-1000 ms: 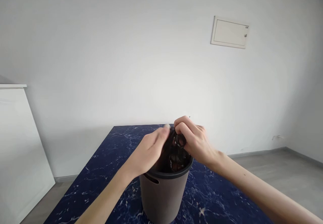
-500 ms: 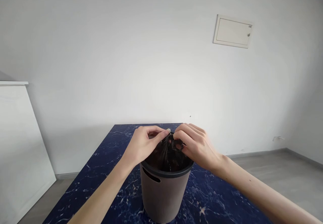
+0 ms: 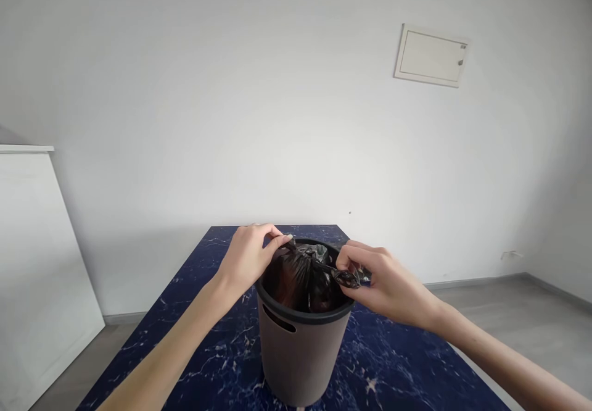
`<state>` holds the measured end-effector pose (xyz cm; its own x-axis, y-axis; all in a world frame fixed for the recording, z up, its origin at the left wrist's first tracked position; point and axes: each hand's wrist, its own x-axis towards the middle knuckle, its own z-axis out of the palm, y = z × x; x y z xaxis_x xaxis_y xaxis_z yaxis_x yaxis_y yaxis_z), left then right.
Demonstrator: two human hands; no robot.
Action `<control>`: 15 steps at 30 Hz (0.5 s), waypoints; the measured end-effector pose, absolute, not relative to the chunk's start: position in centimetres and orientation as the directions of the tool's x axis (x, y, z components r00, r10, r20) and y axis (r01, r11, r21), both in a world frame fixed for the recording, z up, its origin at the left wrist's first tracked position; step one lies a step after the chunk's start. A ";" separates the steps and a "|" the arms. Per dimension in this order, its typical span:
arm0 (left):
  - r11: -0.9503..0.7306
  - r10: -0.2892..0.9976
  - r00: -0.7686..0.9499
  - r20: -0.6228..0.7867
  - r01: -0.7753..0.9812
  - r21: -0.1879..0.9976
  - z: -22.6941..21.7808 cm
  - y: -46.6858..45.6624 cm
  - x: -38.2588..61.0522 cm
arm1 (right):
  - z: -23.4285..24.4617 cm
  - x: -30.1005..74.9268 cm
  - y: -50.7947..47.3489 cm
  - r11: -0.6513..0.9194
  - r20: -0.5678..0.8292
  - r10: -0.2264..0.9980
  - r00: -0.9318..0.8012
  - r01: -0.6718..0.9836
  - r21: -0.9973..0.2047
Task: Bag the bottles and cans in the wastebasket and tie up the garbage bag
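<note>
A grey-brown round bin (image 3: 298, 352) with a dark rim and a side handle slot stands on a dark blue marbled table (image 3: 194, 349). Inside it sits a black plastic bag (image 3: 300, 275), gathered at the top. My left hand (image 3: 247, 257) pinches one end of the bag at the bin's far left rim. My right hand (image 3: 383, 284) pinches the other end and holds it out over the right rim. The bag's top is stretched between the two hands.
A white cabinet (image 3: 32, 263) stands at the left against the white wall. A small white wall panel (image 3: 431, 56) is mounted high on the right. Grey floor (image 3: 509, 312) lies to the right of the table, with a wall socket (image 3: 507, 253) near the skirting.
Both hands were close together over the bin's middle. They have now moved apart, left hand leftward and right hand rightward, drawing the bag's ends out to the sides.
</note>
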<state>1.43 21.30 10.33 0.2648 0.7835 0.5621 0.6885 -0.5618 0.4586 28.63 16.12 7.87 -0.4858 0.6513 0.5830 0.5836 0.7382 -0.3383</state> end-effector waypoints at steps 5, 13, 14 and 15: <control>-0.542 0.798 0.256 0.546 0.701 0.463 10.3 22.0 0.8 | 8.0 29.6 15.9 0.651 0.465 0.755 -0.462 0.614 -0.446; -0.460 0.828 0.453 0.330 0.214 0.862 11.4 20.1 1.1 | 9.1 29.2 15.6 0.607 0.405 0.794 -0.453 0.577 -0.547; -0.426 0.824 0.472 0.313 0.154 0.891 11.4 20.0 1.3 | 9.2 29.1 15.6 0.614 0.412 0.789 -0.455 0.575 -0.540; -0.398 0.824 0.481 0.299 0.117 0.910 11.2 19.9 1.5 | 9.2 29.0 15.6 0.622 0.421 0.783 -0.457 0.575 -0.532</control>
<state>1.54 19.92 11.22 0.4812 0.8241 0.2989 0.1170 -0.3983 0.9098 29.01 15.62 9.21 -0.4571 0.7832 0.4214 0.5748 0.6218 -0.5319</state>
